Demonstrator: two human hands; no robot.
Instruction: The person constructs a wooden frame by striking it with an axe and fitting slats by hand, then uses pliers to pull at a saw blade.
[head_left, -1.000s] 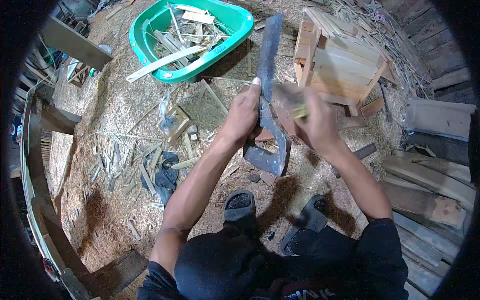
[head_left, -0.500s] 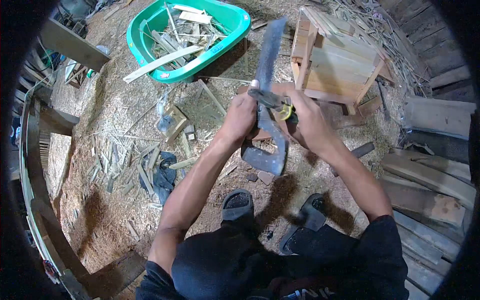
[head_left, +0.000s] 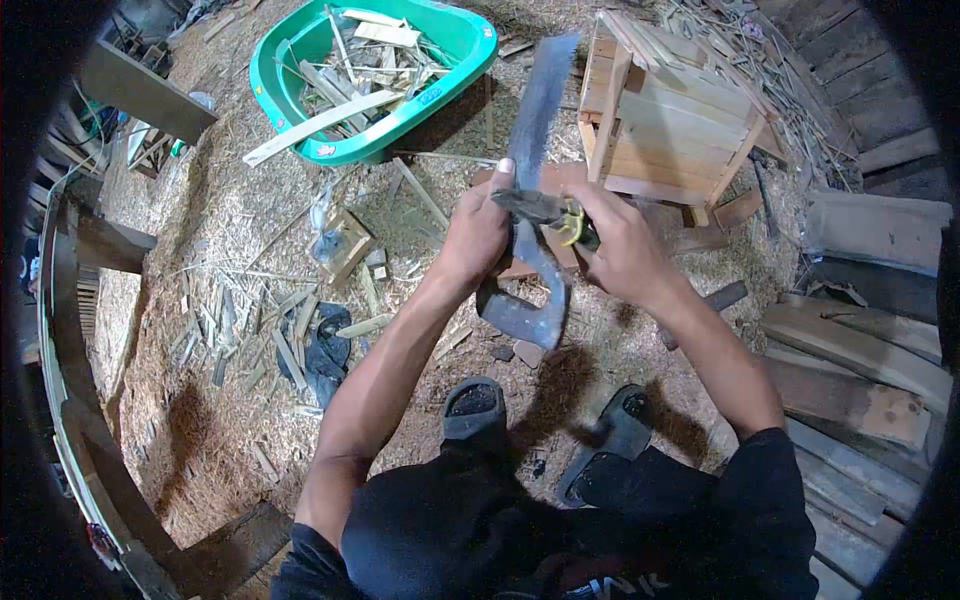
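Observation:
A hand saw [head_left: 540,100] stands out in front of me, blade pointing away and its grey handle [head_left: 528,318] toward my feet. My left hand [head_left: 482,228] is closed around the saw where blade and handle meet, thumb pointing up along the blade. In my right hand [head_left: 622,240] is a pair of pliers [head_left: 535,207] with yellow and dark grips. Their jaws lie across the saw just above the handle, close to my left fingers. Whether the jaws bite on anything there I cannot make out.
A green plastic tub [head_left: 375,150] holds wood scraps, with one long slat over its rim. A wooden box [head_left: 675,130] stands at the upper right. Stacked boards [head_left: 860,350] lie on the right. Offcuts and a dark plastic bag [head_left: 325,355] litter the sawdust-covered floor.
The saw's handle has shifted slightly to the left. The pliers have turned a little, and both hands keep their hold.

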